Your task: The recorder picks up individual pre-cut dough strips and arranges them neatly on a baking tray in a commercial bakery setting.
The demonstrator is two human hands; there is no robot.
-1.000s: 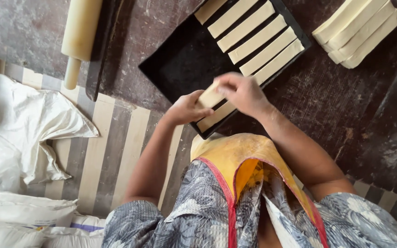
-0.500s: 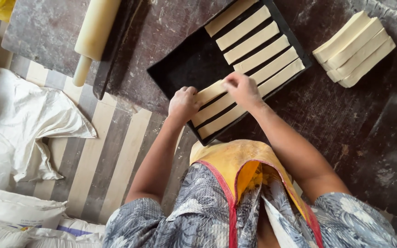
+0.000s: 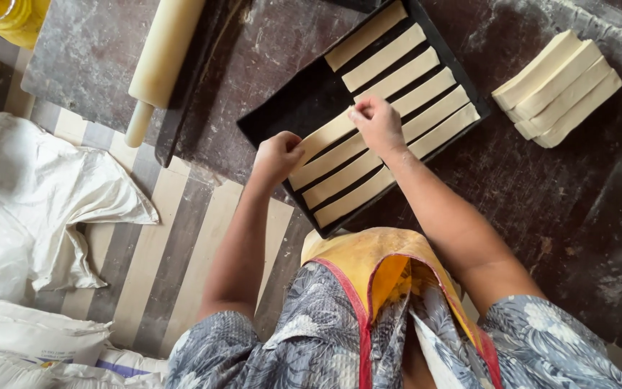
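A black baking tray (image 3: 282, 122) lies on a dark floured worktop and holds several long pale dough strips side by side. My left hand (image 3: 276, 155) pinches the near end of one dough strip (image 3: 325, 133) at the tray's left side. My right hand (image 3: 377, 124) holds the same strip near its middle, fingers curled on it. That strip lies just above the others in the tray's near row.
A stack of cut dough strips (image 3: 557, 86) sits on the worktop (image 3: 556, 209) at the right. A pale rolling pin (image 3: 161, 61) lies at the upper left. White cloth (image 3: 44, 202) and sacks (image 3: 30, 338) lie on a striped floor mat at the left. A yellow container (image 3: 5, 14) shows in the top-left corner.
Both hands have moved up the tray with a dough strip, from its near edge to a spot above the laid strips. The view has shifted slightly.
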